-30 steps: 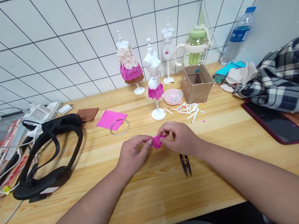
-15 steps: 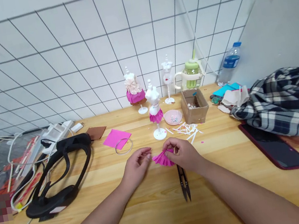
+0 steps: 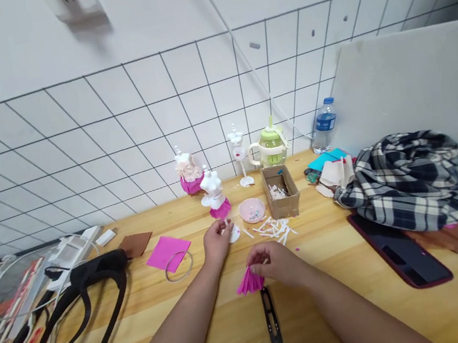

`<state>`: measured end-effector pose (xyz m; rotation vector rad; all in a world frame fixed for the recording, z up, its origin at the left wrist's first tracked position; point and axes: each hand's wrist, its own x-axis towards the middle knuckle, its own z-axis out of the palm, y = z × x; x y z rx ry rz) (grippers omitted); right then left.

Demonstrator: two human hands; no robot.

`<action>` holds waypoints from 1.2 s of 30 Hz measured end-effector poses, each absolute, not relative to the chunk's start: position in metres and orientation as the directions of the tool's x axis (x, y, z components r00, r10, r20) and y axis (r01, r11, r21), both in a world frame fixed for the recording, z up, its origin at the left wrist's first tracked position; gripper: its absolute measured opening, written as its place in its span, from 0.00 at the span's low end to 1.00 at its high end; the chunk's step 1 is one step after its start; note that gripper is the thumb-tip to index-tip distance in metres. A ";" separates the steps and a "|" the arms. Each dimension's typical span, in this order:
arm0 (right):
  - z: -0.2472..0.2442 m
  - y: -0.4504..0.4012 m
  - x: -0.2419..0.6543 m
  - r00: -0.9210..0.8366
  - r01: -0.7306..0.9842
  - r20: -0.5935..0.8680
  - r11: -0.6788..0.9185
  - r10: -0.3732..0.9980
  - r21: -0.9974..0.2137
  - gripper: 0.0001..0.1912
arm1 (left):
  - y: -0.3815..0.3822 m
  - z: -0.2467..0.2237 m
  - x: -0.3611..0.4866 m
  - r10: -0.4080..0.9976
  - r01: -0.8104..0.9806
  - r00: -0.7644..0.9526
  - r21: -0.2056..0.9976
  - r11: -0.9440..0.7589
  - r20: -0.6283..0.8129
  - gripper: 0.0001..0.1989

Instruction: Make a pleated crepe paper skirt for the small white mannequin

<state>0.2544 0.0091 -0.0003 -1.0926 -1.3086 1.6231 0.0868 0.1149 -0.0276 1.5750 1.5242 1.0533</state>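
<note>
1. Right hand (image 3: 274, 261): thumb and fingers pinched narrow, holding the pleat (image 3: 249, 283) by its gathered top; pleat fanned downward, above the table.
2. Left hand (image 3: 217, 241): fingertips at the pole of the front mannequin (image 3: 213, 189), just above its base; whether they gripped it, could not tell.
3. Step, as judged: pleat kept in one hand while the other attended to the mannequin.
4. Next move, as judged: called for a steady hold on the pole and a light pinch, sparing the folds.
5. Snips (image 3: 273, 326): near the pleat, tips toward the person.
6. Pink sheet (image 3: 167, 248): left of the left hand, ring (image 3: 191, 258) overlapping its edge.
7. Bowl (image 3: 245, 210), paper strips (image 3: 281, 227), box (image 3: 285, 206): beyond the right hand.
8. Against half a second earlier: left hand had left the pleat's side for the pole; pleat hung more narrowly; view had shifted.
</note>
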 end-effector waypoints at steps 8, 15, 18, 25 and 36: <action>-0.011 -0.029 0.219 -0.398 -0.176 -0.309 -0.402 0.864 -0.898 0.14 | 0.080 -0.016 0.044 0.999 0.328 -0.040 0.945 -0.002 0.016 0.26; -0.012 -0.003 0.248 -0.039 0.315 -0.065 -0.049 0.997 -0.948 0.02 | 0.019 0.001 0.033 0.988 0.219 0.117 0.973 0.069 -0.097 0.25; 0.031 0.016 0.264 -0.140 0.282 -0.004 0.036 0.990 -0.959 0.03 | 0.002 0.010 0.032 0.985 0.200 0.108 0.973 0.111 -0.134 0.24; 0.109 0.021 0.252 -0.269 0.138 0.053 0.093 0.962 -0.986 0.05 | -0.011 0.022 0.036 0.989 0.179 0.097 0.980 0.090 -0.109 0.22; 0.099 0.013 0.245 -0.295 0.092 -0.061 -0.035 0.953 -0.995 0.10 | -0.025 0.007 0.034 0.974 0.169 0.210 0.984 0.049 -0.084 0.21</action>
